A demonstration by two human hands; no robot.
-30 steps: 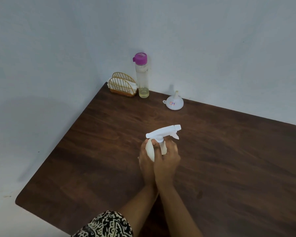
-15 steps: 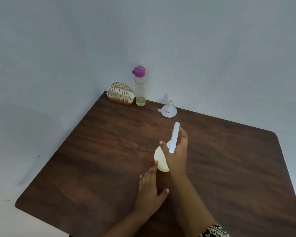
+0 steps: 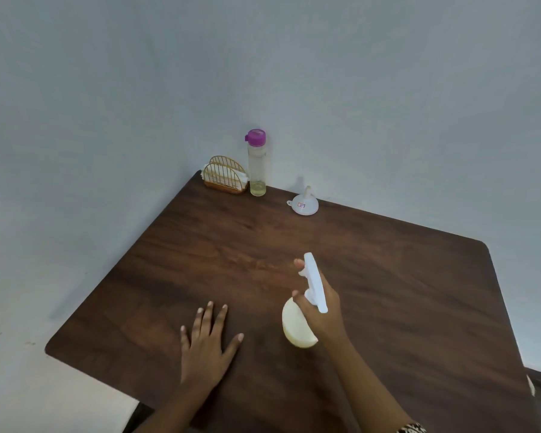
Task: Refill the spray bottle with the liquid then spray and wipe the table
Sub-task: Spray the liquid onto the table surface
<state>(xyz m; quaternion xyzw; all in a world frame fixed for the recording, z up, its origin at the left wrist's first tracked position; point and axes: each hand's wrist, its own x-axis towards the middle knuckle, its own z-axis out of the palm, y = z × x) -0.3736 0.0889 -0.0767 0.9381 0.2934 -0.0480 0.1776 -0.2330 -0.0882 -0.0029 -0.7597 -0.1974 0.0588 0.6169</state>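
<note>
While right hand [image 3: 322, 310] grips spray bottle [image 3: 295, 328], tall bottle [image 3: 257, 170] nearly empty

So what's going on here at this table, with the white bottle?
A person is holding a white spray bottle in the right hand, lifted off the dark wooden table, nozzle pointing away from them. The left hand lies flat on the tabletop. At the far corner stand a tall purple-capped bottle with a little yellowish liquid, a funnel turned upside down, and a wire holder with napkins.
</note>
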